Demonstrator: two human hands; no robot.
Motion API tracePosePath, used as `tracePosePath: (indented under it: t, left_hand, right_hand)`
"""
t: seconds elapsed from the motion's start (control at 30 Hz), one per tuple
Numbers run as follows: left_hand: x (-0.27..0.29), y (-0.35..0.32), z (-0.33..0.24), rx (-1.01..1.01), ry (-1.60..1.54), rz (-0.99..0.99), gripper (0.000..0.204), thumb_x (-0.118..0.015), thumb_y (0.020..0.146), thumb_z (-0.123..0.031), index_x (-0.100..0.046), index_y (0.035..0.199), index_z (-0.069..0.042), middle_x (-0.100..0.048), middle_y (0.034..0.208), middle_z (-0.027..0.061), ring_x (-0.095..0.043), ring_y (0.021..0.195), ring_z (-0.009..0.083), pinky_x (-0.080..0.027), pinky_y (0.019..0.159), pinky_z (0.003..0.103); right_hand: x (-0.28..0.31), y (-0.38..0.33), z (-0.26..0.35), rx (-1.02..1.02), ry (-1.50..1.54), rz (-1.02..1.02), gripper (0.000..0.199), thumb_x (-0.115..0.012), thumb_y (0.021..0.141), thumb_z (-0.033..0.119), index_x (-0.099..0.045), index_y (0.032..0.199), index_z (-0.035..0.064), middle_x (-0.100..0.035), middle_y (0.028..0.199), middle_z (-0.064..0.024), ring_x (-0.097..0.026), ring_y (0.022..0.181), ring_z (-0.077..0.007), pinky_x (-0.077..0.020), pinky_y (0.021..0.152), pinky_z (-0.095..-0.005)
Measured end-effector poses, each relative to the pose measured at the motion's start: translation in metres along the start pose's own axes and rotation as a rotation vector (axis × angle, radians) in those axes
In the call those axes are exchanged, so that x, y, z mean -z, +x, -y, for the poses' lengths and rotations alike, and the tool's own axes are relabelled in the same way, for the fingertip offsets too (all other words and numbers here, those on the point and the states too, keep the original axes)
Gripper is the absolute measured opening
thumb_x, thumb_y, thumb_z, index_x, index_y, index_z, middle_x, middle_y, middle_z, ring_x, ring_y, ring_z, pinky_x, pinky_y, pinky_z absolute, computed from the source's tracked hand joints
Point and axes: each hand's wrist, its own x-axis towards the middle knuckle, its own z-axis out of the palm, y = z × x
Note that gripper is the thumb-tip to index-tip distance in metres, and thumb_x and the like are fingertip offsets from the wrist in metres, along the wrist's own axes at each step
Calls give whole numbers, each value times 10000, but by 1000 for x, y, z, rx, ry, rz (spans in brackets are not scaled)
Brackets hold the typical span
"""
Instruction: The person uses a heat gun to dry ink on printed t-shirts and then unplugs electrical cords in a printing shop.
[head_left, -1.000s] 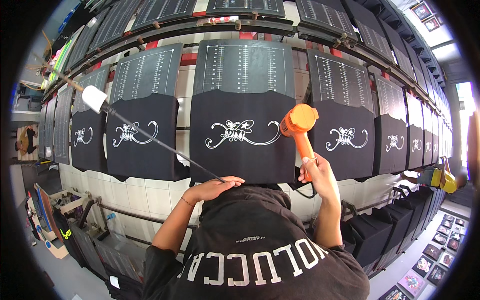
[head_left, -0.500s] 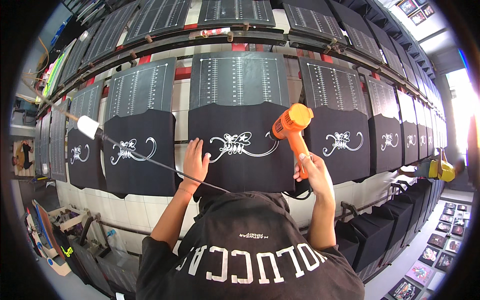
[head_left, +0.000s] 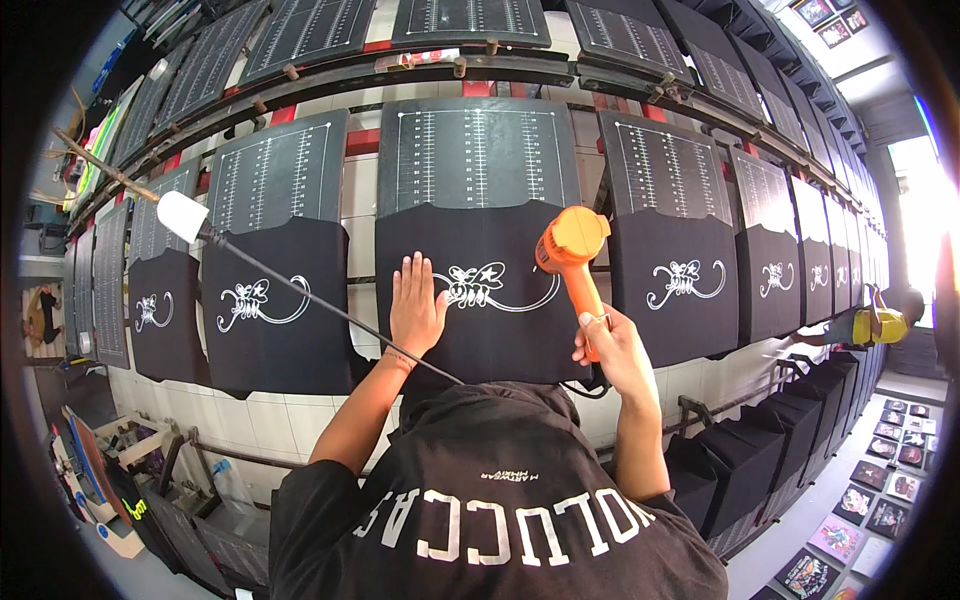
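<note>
An orange heat gun (head_left: 578, 240) is gripped by its handle in my right hand (head_left: 614, 350), its head over the right side of the black T-shirt (head_left: 470, 345) in front of me. That shirt lies flat on a grey printing board (head_left: 475, 150) marked with white rulers. My left hand (head_left: 417, 308) lies flat on the shirt with fingers stretched out, covering the left end of the white line print (head_left: 475, 287). A dark cord hangs below the heat gun's handle.
More black shirts with the same print lie on boards to the left (head_left: 270, 320) and right (head_left: 685, 290). A black cable with a white connector (head_left: 183, 216) crosses above the left boards. Far right, a person in a yellow top (head_left: 880, 326) stands beside the row.
My left hand has moved right and up from the shirt's left edge onto the print. The heat gun has shifted slightly left, still in my right hand.
</note>
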Motion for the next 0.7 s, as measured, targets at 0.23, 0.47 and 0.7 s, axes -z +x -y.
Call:
tracePosePath:
  t: [0.23, 0.47, 0.7]
  left_hand:
    - [10, -17, -14, -90, -31, 98, 678, -520, 991, -321, -325, 1512, 66, -315, 1588, 246, -275, 1492, 396, -209, 1231, 511]
    - [12, -35, -9, -105, -67, 112, 688, -526, 992, -318, -308, 1518, 69, -301, 1593, 254, -265, 1495, 409, -215, 1226, 516]
    - [21, -72, 4, -64, -132, 149, 717, -514, 994, -287, -238, 1540, 86, -236, 1606, 297, -214, 1507, 443, -185, 1222, 548]
  right_hand:
    - [5, 4, -3, 26, -11, -63, 302, -572, 1024, 289, -612, 1063, -8, -595, 739, -21, -607, 610, -91, -482, 555, -232]
    - [17, -25, -13, -67, 2, -103, 286, -571, 1024, 277, -596, 1063, -5, -590, 733, -20, -606, 605, -97, -479, 553, -229]
    - [9, -48, -26, -89, 96, 123, 331, -568, 1032, 293, -595, 1141, -18, -614, 771, -17, -618, 631, -88, -516, 590, -235]
